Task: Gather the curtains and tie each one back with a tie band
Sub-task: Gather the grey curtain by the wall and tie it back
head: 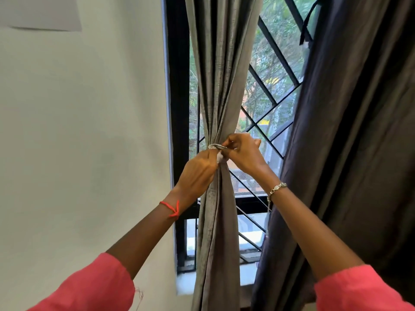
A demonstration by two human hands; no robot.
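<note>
— Where is the curtain you are working on?

— Your grey curtain (pixel 221 90) hangs at the left side of the window, in front of the black window frame (pixel 178 90). It is gathered into a narrow waist about halfway down, and it spreads again above and below that point.

— And the band?

— Your pale tie band (pixel 216 146) runs round that waist; only a short stretch shows, since your fingers cover the rest. Whether a knot is made, I cannot tell.

— What are your hands doing?

— Your left hand (pixel 197 173) is closed on the band from the left, a bit of white cloth showing between its fingers, with a red thread (pixel 171 208) round the wrist. Your right hand (pixel 243 152) comes in from the right, its fingertips pinched together on the band's end just above your left hand's knuckles — a silver bracelet (pixel 277 188) sits on that wrist. The two hands touch at the gathered spot.

— Anything else near you?

— The dark curtain (pixel 350 135) hangs loose at the right, with a black strap (pixel 306 23) dangling by its upper edge. Between the two curtains you see the diagonal window grille (pixel 272 57).
</note>
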